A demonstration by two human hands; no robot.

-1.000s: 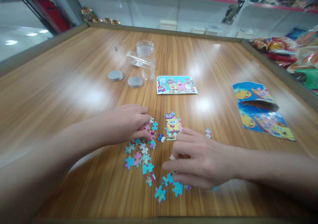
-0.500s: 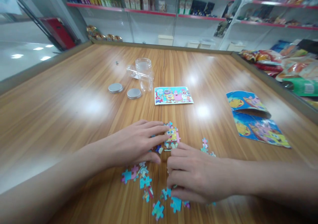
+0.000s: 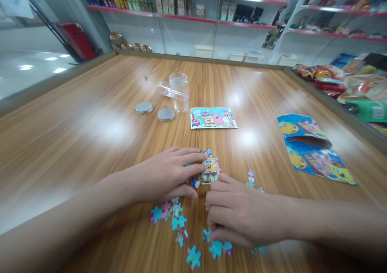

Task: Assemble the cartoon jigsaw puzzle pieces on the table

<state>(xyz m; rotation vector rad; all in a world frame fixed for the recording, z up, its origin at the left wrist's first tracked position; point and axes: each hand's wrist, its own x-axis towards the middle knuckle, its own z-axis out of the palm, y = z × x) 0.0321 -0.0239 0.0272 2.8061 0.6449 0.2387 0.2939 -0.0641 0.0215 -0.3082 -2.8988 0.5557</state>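
Observation:
My left hand (image 3: pixel 169 175) lies flat on the wooden table (image 3: pixel 90 132), fingers stretched toward a small joined cluster of puzzle pieces with a yellow cartoon figure (image 3: pixel 211 166), its fingertips touching the cluster's left edge. Its thumb rests by a dark loose piece (image 3: pixel 193 181). My right hand (image 3: pixel 238 213) lies palm down just below the cluster, fingers curled over loose pieces, and what is under them is hidden. Several loose blue and pink pieces (image 3: pixel 178 221) lie scattered under and in front of both hands. Two more pieces (image 3: pixel 250 177) sit to the right.
A printed reference picture (image 3: pixel 213 117) lies further back. Behind it stands a clear plastic jar (image 3: pixel 179 91) with two round metal lids (image 3: pixel 166 114) beside it. A torn colourful packet (image 3: pixel 311 148) lies at right. Snack bags (image 3: pixel 347 79) line the right edge; shop shelves stand behind.
My left hand slid right from the loose pile to the joined cluster. My right hand drew in closer below the cluster. The camera tilted up, showing more shelves.

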